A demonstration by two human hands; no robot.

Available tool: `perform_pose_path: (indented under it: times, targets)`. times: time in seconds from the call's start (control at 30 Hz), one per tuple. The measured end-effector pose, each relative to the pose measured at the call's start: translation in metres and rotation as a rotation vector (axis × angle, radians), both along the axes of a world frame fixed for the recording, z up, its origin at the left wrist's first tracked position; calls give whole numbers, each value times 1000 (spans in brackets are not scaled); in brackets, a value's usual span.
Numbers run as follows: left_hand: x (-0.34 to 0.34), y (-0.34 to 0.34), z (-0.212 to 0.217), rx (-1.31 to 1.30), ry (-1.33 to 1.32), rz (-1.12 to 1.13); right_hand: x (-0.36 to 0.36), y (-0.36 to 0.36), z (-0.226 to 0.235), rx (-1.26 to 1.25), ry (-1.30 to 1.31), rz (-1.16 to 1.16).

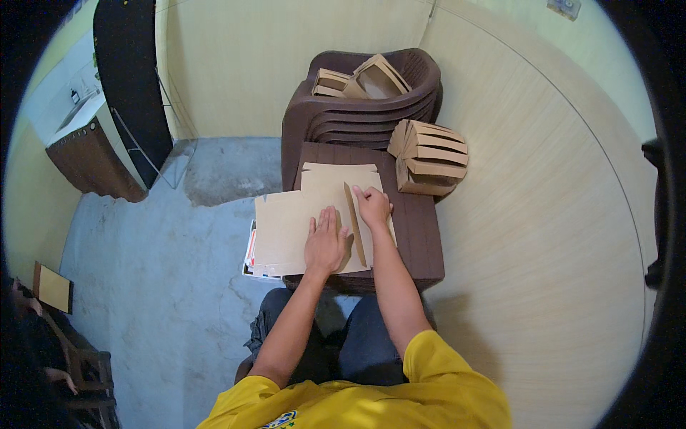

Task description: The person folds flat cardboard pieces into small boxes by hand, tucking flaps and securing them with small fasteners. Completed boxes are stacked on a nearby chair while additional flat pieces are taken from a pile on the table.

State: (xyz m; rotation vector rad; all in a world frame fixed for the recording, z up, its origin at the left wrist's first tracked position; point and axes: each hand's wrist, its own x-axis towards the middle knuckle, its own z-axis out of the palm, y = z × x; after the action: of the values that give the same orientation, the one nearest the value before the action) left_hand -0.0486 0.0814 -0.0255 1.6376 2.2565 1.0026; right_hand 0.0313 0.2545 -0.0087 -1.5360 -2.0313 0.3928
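Note:
A flat brown cardboard sheet [280,232], with small slits along its edges, lies on a dark brown table [421,243] before me and overhangs its left side. My left hand [326,241] rests palm down on it, fingers stretched out. A narrow, darker brown strip [355,225] runs lengthwise on the sheet between my hands; whether it is a raised fold or a separate piece I cannot tell. Right of this strip, my right hand [374,207] is closed, fingers curled against the cardboard. What its fingers hold, if anything, is hidden.
Stacked brown plastic chairs [357,118] stand behind the table, with cardboard pieces [379,77] on the top seat. A slatted cardboard box [431,157] sits at the far right corner. Printed papers [250,250] show under the sheet's left edge. Another person [39,336] is at lower left.

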Motion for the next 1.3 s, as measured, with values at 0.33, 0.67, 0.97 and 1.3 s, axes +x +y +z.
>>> perform_pose_path:
  times: [0.33, 0.67, 0.97, 1.3]
  targets:
    - [12, -14, 24, -210, 374, -135, 90, -65, 11, -182, 151, 272]
    - [-6, -22, 23, -108, 124, -258, 100, -64, 10, 28, -11, 223]
    - [24, -37, 23, 56, 266, -116, 111, -66, 2, -1, 215, 334]
    - [12, -26, 21, 76, 150, -161, 110, -70, -18, -25, 461, 254]
